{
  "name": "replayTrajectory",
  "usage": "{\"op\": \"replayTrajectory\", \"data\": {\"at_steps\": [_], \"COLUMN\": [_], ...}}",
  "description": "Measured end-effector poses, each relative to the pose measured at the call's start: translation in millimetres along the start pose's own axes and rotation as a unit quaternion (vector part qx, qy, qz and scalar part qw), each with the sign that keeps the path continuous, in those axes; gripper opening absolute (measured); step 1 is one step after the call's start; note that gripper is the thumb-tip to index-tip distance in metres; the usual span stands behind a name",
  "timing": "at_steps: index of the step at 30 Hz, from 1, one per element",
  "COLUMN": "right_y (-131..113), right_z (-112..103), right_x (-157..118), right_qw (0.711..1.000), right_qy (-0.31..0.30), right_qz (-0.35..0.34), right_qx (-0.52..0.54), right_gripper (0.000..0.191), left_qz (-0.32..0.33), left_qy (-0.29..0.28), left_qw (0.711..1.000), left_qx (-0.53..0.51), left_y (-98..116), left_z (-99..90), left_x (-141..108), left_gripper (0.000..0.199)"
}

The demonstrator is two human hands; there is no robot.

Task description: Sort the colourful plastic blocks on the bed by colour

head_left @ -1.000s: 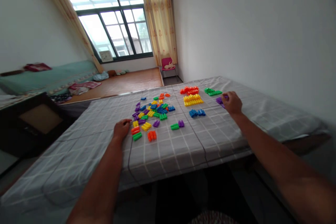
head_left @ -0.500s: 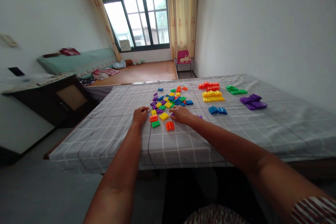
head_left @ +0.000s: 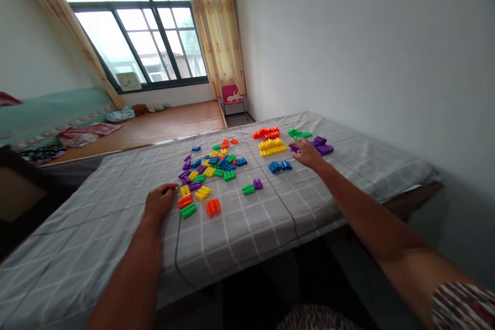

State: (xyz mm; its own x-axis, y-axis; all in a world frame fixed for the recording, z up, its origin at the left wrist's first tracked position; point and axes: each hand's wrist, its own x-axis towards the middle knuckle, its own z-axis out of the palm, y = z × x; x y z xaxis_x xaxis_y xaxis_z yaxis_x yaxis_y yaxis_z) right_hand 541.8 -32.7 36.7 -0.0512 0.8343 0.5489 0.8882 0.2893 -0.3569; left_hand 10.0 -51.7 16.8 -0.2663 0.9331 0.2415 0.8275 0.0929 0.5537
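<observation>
My right hand is closed on a purple piece, at the left edge of the purple pile. My left hand rests on the cloth with its fingers curled, left of the mixed pieces; whether it holds anything is hidden. Blue, green, yellow and purple pieces lie jumbled in the mixed heap. Near it are orange pieces and a green piece. Yellow pieces, red-orange pieces, blue pieces and green pieces form separate groups on the right.
A grey checked cloth covers the table. A green piece and a purple piece lie between the heap and the front edge. Beyond stand a pink chair and a low wooden platform.
The view has turned to the right. My right hand has moved from the mixed heap to the purple pile, carrying a purple piece. My left hand remains beside the heap.
</observation>
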Motion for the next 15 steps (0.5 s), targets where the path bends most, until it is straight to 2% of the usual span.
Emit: {"op": "replayTrajectory", "data": {"at_steps": [2,5,9,15], "right_y": [45,79,85,85], "right_z": [-11,-18,-17,-14], "right_x": [-12,-28,-38,-40], "right_qw": [0.998,0.991,0.983,0.983], "right_qy": [-0.01,-0.025,-0.012,0.025], "right_qz": [0.02,0.024,0.034,0.066], "right_qx": [-0.067,-0.128,-0.178,-0.168], "right_gripper": [0.029,0.031,0.034,0.031], "left_qz": [0.001,0.008,0.012,0.008], "left_qy": [0.005,0.011,0.014,0.014], "left_qw": [1.0,1.0,1.0,0.999], "left_qx": [0.005,0.006,0.009,0.036], "left_y": [-1,-4,-6,-2], "left_z": [0.1,0.5,-0.3,-0.6], "left_x": [3,5,4,2], "left_gripper": [0.035,0.032,0.028,0.029]}}
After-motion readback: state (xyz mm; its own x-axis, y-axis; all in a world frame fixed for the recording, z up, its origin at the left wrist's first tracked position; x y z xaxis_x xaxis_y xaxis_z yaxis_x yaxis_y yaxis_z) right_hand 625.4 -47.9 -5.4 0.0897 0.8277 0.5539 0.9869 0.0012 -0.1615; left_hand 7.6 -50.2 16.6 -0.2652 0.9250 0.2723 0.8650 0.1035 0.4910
